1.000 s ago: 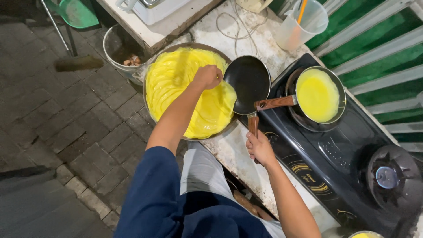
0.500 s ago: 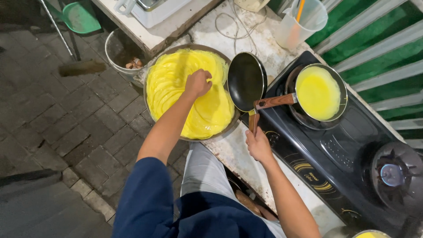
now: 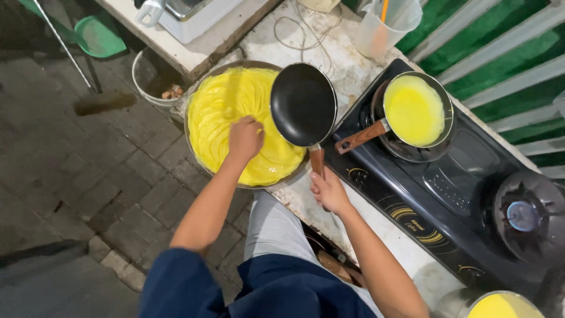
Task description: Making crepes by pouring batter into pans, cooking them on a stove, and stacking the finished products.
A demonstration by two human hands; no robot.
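Basin (image 3: pixel 197 94) full of yellow batter (image 3: pixel 226 109)

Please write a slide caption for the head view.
Left hand in yellow batter bowl; right hand holds empty black pan.

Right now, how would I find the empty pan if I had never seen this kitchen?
Start at the black stove. Just left of it sits a big bowl of yellow batter. The empty pan is held over that bowl by the right hand; the other pan, on the burner, holds yellow batter.
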